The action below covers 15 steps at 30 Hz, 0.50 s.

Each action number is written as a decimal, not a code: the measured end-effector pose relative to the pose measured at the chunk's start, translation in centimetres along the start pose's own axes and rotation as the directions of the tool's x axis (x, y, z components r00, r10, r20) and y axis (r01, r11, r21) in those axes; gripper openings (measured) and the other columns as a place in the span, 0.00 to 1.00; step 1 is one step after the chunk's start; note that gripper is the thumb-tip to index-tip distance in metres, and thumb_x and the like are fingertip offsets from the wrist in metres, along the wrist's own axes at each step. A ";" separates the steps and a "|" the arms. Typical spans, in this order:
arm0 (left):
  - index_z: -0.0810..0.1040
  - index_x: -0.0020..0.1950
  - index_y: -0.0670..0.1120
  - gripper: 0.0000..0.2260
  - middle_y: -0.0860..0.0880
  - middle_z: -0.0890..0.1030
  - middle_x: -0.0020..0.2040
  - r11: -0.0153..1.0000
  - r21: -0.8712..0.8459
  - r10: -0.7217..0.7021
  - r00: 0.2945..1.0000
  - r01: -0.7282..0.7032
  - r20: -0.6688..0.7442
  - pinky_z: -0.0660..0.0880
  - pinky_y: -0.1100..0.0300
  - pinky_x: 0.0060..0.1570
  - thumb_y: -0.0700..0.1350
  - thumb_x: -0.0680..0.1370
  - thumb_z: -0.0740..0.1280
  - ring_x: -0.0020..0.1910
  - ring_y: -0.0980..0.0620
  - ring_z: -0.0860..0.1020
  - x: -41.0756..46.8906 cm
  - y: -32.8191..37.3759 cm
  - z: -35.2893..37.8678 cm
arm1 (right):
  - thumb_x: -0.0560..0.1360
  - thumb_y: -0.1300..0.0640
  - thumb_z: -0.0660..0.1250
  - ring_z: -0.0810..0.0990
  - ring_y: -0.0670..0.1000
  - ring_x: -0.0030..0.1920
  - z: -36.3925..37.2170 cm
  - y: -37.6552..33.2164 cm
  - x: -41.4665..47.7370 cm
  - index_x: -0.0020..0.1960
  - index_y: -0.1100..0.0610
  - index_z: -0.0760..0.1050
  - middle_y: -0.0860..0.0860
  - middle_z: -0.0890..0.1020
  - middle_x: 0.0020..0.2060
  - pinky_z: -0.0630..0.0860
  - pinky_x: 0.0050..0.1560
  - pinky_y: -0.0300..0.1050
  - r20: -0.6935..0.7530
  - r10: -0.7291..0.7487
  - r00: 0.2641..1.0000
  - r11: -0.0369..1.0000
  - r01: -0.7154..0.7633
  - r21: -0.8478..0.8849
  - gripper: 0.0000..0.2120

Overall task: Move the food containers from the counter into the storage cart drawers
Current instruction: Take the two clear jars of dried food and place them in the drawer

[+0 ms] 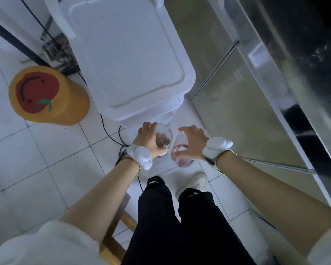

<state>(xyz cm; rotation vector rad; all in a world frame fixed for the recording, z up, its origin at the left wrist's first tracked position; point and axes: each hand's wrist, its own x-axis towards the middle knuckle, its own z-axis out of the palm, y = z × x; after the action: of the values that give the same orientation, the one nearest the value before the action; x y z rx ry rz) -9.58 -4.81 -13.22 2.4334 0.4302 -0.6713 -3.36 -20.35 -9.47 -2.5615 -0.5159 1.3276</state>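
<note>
I look straight down at a white plastic storage cart [128, 54] with a flat lid. Below its front, my left hand [149, 137] grips a clear round food container [163, 138] with brown pieces inside. Beside it, my right hand [192, 142] grips a second clear container [180, 152] holding red and white food. Both containers hang low over an open lower drawer [166, 169] of the cart, whose pale rim shows under them. The drawer's inside is mostly hidden by my hands.
An orange stool [48, 95] with a red apple face stands on the tiled floor at the left. A stainless steel counter front [246, 96] runs along the right. Black cables [111, 134] lie on the floor by the cart. My legs and a white shoe [194, 183] are below.
</note>
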 end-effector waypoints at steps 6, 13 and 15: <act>0.60 0.71 0.41 0.38 0.41 0.65 0.68 1.000 -0.011 -0.028 0.998 0.028 -0.053 0.74 0.49 0.52 0.50 0.67 0.74 0.65 0.40 0.67 1.9 -2.3 3.5 | 0.66 0.46 0.72 0.61 0.58 0.69 2.4 0.7 3.1 0.73 0.52 0.55 0.55 0.62 0.70 0.68 0.62 0.52 -0.058 0.001 0.998 0.999 0.002 0.050 0.42; 0.60 0.71 0.40 0.38 0.40 0.65 0.68 0.996 -0.044 -0.079 0.993 0.075 -0.093 0.73 0.49 0.52 0.49 0.66 0.74 0.64 0.39 0.67 4.1 -4.2 6.8 | 0.66 0.43 0.71 0.59 0.56 0.70 4.6 1.6 5.8 0.73 0.50 0.55 0.52 0.61 0.71 0.68 0.62 0.52 -0.063 -0.026 0.998 0.999 0.028 0.038 0.41; 0.61 0.70 0.40 0.37 0.40 0.65 0.67 0.995 -0.061 -0.084 0.990 0.078 -0.114 0.72 0.48 0.53 0.49 0.66 0.74 0.64 0.39 0.67 4.5 -4.3 7.0 | 0.67 0.43 0.70 0.60 0.57 0.70 5.0 1.7 6.3 0.73 0.51 0.55 0.52 0.62 0.70 0.68 0.62 0.52 -0.073 -0.037 0.997 0.999 0.040 0.032 0.41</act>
<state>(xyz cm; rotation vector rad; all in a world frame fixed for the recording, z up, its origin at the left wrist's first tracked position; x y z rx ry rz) -10.32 -4.98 -22.56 2.4202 0.5898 -0.5450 -3.76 -19.27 -17.58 -2.5489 -0.5222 1.2149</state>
